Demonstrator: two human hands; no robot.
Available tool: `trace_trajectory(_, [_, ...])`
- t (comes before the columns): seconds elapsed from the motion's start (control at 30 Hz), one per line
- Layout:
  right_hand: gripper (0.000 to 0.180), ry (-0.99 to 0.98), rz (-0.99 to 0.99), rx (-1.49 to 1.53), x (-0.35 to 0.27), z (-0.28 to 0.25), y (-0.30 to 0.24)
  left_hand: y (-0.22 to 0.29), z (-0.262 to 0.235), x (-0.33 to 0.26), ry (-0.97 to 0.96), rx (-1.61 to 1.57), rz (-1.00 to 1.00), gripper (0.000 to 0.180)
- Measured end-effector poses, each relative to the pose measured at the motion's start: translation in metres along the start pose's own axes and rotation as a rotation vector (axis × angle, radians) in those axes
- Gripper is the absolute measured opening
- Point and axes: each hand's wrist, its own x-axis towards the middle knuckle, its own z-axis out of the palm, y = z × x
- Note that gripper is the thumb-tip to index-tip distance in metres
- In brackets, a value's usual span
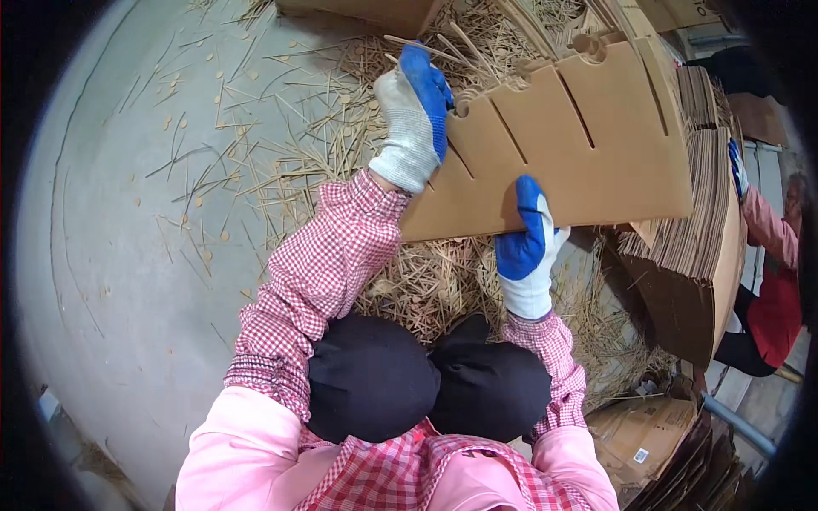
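Observation:
A brown cardboard sheet (579, 175) with long slits and round notches along its far edge stands tilted in front of my knees. My right hand (530, 243), in a white and blue work glove, grips its near edge, thumb flat on the face and fingers mostly hidden. At the sheet's far left corner, my left hand (415, 111) wears a matching glove with its fingers curled shut. Thin cardboard strips (456, 58) stick out on both sides of those fingers, seemingly held in them. More notched sheets stand behind the one in front.
Thin cardboard offcuts (434, 285) heap under the sheet and scatter over the grey floor (153, 255). A tall stack of cardboard (686, 221) stands on the right, with a co-worker in red (775, 324) beyond it. Flattened cartons (639, 434) lie at lower right; a carton (366, 8) sits at the far edge.

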Motion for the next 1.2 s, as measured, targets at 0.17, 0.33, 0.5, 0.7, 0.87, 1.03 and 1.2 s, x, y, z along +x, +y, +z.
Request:
trace_trajectory(0.17, [0.049,0.041,0.157,0.210,-0.009,0.014,0.008,-0.007,-0.001,0.003,-0.108,0.087,0.199,0.043])
trace_trajectory(0.33, [0.047,0.005,0.019,0.034,0.001,0.007,0.008,0.003,0.005,0.002,-0.059,0.001,0.065,0.043])
trace_trajectory(0.5, [0.026,-0.059,-0.058,-0.177,0.000,-0.015,0.005,0.008,-0.001,-0.008,-0.184,0.278,-0.027,0.057])
trace_trajectory(0.7, [0.031,0.000,0.040,-0.120,-0.012,-0.021,0.023,0.017,-0.007,0.000,-0.546,0.278,-0.014,0.061])
trace_trajectory(0.87, [0.024,0.162,0.138,0.204,-0.024,-0.022,0.050,0.048,-0.024,-0.015,-0.839,0.321,-0.176,0.048])
trace_trajectory(1.03, [0.031,0.098,0.070,0.207,-0.022,-0.027,0.051,0.058,-0.015,-0.020,-0.823,0.645,0.322,0.030])
trace_trajectory(1.2, [0.034,0.162,0.357,0.488,-0.021,-0.032,0.039,0.069,-0.011,-0.034,-0.726,0.619,-0.107,0.021])
